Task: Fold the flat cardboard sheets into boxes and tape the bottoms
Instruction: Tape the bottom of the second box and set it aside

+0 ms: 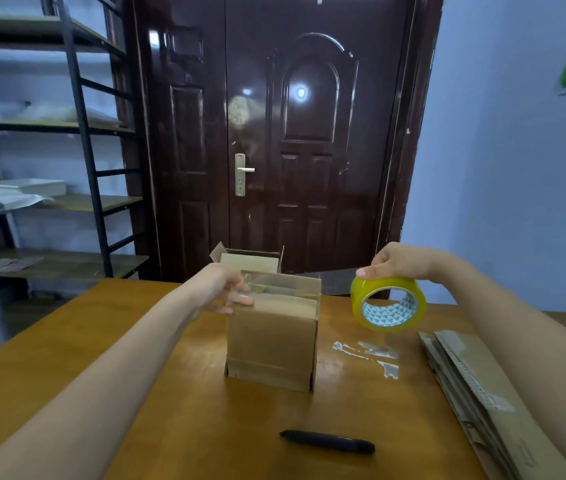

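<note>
A small brown cardboard box [272, 344] stands on the wooden table [66, 358], its closed flaps facing up with clear tape across them. My left hand [226, 289] rests on the box's top left edge, fingers laid against the tape. My right hand [402, 261] grips a yellowish roll of clear tape [388, 304] from above, lifted above the table to the right of the box. A stack of flat cardboard sheets [482, 393] lies at the table's right side. Behind the box stands another folded box [250, 259] with open flaps.
A black pen-like cutter [326, 441] lies near the table's front edge. Scraps of clear tape [368, 355] stick to the table right of the box. A dark door [274, 133] is behind, and metal shelves [49, 168] stand to the left.
</note>
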A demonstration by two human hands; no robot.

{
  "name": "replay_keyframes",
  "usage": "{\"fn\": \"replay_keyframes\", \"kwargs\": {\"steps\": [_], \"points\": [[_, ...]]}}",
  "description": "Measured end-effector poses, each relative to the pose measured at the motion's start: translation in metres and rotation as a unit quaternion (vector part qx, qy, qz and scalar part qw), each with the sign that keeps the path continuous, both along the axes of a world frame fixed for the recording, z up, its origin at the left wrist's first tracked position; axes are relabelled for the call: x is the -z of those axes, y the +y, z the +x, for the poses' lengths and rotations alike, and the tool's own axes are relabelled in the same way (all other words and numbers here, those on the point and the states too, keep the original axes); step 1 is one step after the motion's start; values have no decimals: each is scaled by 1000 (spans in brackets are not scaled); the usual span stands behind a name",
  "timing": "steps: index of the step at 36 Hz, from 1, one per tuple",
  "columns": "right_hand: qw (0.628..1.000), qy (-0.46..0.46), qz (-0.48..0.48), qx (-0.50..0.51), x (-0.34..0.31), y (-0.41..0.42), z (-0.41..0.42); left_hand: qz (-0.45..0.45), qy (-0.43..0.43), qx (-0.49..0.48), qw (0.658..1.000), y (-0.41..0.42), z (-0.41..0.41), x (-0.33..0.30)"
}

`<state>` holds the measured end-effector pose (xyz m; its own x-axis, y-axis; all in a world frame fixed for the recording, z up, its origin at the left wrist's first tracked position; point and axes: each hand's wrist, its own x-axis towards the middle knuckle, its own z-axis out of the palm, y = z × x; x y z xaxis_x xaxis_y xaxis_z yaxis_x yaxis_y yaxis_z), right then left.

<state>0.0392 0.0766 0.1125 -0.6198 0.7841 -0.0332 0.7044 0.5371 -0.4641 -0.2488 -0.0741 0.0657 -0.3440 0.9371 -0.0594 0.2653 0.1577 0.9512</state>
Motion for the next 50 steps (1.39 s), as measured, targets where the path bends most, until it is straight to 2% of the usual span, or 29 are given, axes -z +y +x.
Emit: {"fn": "replay_keyframes", "kwargs": {"steps": [5, 11, 17, 29, 37, 50], "points": [[1000, 1, -4, 1, 1, 2, 3, -47, 77, -9, 996, 16, 11, -11], [1000, 1, -4, 5, 3, 2, 5, -80, 87, -28, 993, 26, 14, -12], [1000, 5, -7, 6, 6, 0, 4, -49, 71, -2, 996, 22, 13, -7], [999, 33, 8, 5, 3, -1, 1, -2, 160, -5, 987, 22, 13, -7], [998, 64, 3, 7, 4, 2, 8, 31, 172, -30, 984, 24, 12, -4], [996, 87, -10, 9, 5, 1, 4, 6, 125, -51, 991, 27, 18, -2]]}}
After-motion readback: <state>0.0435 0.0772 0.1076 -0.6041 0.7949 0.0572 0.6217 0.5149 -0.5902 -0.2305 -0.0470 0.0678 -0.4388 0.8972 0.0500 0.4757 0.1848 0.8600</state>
